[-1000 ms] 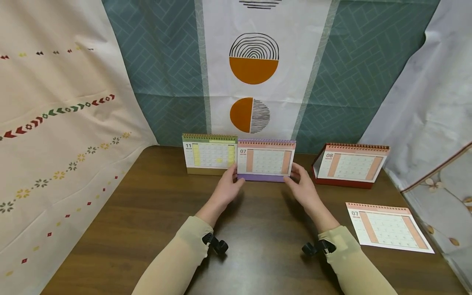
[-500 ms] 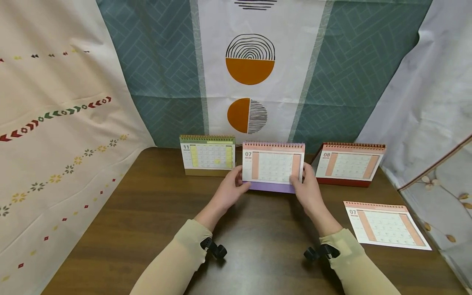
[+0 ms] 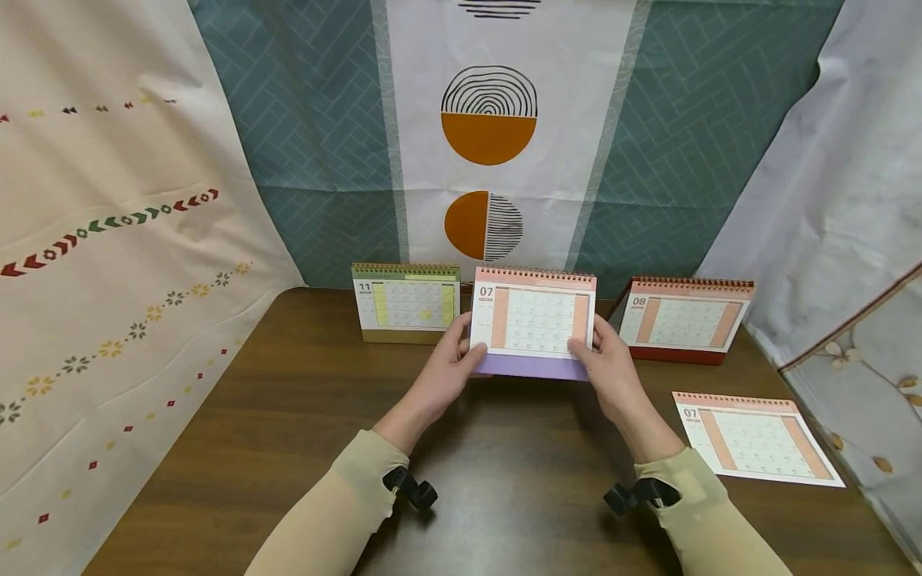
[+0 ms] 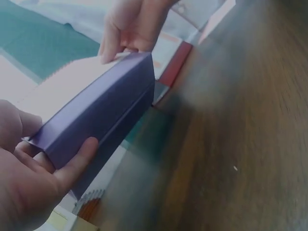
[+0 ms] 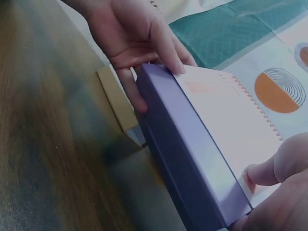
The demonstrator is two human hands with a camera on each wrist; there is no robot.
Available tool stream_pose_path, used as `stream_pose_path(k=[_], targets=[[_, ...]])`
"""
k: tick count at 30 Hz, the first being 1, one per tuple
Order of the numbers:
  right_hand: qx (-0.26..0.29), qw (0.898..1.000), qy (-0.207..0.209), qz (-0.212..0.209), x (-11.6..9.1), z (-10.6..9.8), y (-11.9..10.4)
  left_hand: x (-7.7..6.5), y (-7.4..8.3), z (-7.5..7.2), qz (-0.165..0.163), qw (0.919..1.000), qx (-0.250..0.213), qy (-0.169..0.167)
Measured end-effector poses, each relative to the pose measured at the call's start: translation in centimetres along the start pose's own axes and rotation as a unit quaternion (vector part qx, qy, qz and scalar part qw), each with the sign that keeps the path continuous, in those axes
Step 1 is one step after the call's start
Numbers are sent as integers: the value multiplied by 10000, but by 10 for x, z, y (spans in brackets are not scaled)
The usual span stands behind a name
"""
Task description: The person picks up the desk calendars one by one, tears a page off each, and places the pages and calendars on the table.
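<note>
Both hands hold a purple desk calendar [image 3: 536, 320] showing a page marked 07, raised off the table and tipped back. My left hand [image 3: 448, 364] grips its left edge, thumb on the front lower corner. At the right edge my right hand [image 3: 608, 368] pinches it with the thumb lying over the page. In the left wrist view the purple base [image 4: 101, 101] shows from below, and the left fingers [image 4: 79, 156] reach under it. From the right wrist the same calendar's base [image 5: 187, 144] is seen, with the right thumb [image 5: 267, 171] pressed on the page.
A green-topped calendar [image 3: 408, 304] marked 11 stands at the left. To the right stands a red calendar [image 3: 684, 320] marked 08. A loose calendar page [image 3: 756, 438] marked 07 lies on the brown table [image 3: 288, 448] at the right. Patterned cloths [image 3: 324, 144] hang behind.
The purple calendar has been lifted off the table, brought slightly to the right and nearer, and tilted back. Both hands moved with it, the thumbs now on its front.
</note>
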State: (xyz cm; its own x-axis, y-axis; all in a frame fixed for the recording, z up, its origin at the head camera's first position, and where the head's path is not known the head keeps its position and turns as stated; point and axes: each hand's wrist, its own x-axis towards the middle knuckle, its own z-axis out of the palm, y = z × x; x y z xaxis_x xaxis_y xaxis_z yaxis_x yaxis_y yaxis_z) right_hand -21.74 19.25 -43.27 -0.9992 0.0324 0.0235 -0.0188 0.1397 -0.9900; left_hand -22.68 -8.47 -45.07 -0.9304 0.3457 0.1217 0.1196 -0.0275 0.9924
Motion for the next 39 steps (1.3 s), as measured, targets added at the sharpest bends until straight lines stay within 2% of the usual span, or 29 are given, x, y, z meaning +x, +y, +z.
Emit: stream_pose_path(k=[4, 8, 12, 15, 18, 26, 30, 39], targets=[[-237, 9995, -91, -213, -1, -1, -4, -2, 10, 0, 27, 9994, 156, 299], [-938, 9946, -37, -452, -3, -2, -7, -6, 18, -3, -142, 9980, 162, 597], [-1895, 9780, -86, -867, -4, -1, -10, -8, 22, -7, -224, 9949, 227, 954], [-2297, 9654, -188, -1219, -5, 0, -10, -9, 23, -9, -184, 9934, 217, 1111], [-2403, 9605, -140, -1397, -6, 0, -10, -9, 24, -10, -157, 9932, 186, 1134], [-2206, 9650, 73, -1418, -9, 0, -12, -8, 26, -8, -121, 9942, 218, 1045], [-2227, 9644, 113, -1418, -12, 0, -11, -8, 25, -8, -209, 9942, 226, 1029], [-2485, 9515, 522, -1735, -13, 3, -12, -8, 27, -6, -200, 9943, 182, 1034]])
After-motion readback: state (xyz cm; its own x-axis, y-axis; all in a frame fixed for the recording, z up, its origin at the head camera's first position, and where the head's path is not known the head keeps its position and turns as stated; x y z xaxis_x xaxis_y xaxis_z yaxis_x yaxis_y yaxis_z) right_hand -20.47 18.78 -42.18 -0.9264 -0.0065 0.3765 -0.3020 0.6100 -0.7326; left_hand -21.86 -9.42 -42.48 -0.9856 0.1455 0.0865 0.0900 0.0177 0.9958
